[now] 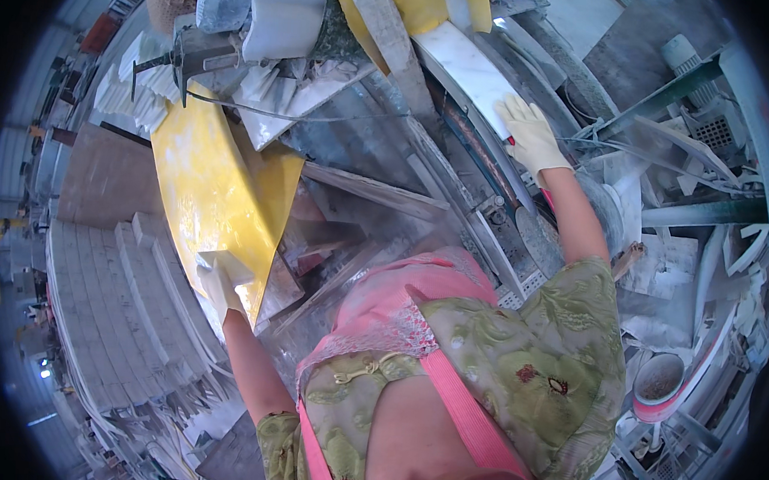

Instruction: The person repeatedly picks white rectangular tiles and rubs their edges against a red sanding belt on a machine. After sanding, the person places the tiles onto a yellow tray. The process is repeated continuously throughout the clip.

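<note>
— How's the light?
— Cool, bluish and fairly even, with soft shadows. The yellow sheet (203, 172) throws back white glare (streaky, mostly down its face), and a small bright light (45, 369) burns far left.
— And sharpness?
— Slightly hazy, with the left hand (217, 288) smeared. Straight edges bow outward, and the corners go black.

Left fingers (209, 279) blurred, yellow sheet (419, 6) cropped (above)
</note>
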### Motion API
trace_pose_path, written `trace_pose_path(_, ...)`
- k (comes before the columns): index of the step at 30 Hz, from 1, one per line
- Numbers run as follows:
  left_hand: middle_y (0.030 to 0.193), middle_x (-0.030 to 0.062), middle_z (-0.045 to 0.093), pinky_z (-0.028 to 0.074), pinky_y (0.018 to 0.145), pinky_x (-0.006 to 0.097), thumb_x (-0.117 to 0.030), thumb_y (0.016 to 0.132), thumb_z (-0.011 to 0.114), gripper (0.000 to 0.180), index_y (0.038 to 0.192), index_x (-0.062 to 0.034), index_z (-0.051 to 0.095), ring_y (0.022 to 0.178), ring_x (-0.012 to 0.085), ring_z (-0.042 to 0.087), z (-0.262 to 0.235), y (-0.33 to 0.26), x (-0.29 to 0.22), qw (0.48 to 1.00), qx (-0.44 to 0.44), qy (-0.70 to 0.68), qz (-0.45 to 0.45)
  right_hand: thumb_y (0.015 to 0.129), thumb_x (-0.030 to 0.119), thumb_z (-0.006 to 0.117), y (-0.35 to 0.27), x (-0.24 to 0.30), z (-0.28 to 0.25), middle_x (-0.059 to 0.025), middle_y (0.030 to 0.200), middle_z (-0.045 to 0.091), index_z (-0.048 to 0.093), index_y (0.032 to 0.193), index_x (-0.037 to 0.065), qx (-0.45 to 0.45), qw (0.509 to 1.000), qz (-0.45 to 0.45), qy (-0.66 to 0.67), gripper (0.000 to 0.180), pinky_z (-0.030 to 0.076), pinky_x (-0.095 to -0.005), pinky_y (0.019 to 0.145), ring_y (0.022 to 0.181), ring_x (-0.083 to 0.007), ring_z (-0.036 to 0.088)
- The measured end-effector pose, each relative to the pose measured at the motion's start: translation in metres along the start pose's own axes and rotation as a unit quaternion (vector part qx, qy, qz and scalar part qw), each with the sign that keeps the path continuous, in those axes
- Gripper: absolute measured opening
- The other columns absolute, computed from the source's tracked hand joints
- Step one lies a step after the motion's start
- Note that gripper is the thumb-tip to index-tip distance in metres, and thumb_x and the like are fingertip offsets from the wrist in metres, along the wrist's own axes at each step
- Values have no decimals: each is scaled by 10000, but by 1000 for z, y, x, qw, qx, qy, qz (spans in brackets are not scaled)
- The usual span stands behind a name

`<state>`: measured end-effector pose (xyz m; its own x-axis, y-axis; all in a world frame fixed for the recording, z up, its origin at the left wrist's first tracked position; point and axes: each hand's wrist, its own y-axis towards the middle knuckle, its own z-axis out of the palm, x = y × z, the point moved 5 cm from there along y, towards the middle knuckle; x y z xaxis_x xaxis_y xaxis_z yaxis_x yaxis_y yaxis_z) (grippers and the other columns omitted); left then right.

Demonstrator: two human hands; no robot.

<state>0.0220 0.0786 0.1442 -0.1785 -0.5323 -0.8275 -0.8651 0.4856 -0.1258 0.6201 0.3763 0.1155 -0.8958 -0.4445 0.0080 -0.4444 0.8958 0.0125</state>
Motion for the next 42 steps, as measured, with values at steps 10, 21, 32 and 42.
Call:
trace_pose_path(10,1424,178,558,453,1089,381,-150,1010,549,577,1537,16,379,1272,284,577,0,3,0,998,-35,47,-28,943,236,598,23,-6,13,-199,1487,539,464,1473,-5,-152,986,-33,-61,598,336,-425,1220,1428,-291,481)
trace_pose_path(21,1424,195,556,434,1103,391,-133,1023,534,578,1554,13,360,1299,296,555,0,5,8,997,-49,42,-33,879,108,607,87,16,11,-164,1619,408,343,1575,7,-81,984,-53,-150,751,285,-452,1251,1522,-265,360)
trace_pose_path(32,1365,189,584,552,958,383,-114,1018,531,551,1536,-9,373,1183,284,637,-5,12,30,993,10,-106,-42,833,239,775,86,15,-13,-134,1637,375,302,1594,33,2,986,-113,-122,920,266,-455,1255,1519,-260,350)
trace_pose_path(42,1160,193,685,615,680,384,-289,1004,585,496,1403,-9,494,951,287,725,-12,19,18,987,84,124,-53,994,249,504,115,7,-36,-216,1102,748,683,1094,-33,59,995,-23,-80,349,584,-518,825,1000,-406,731)
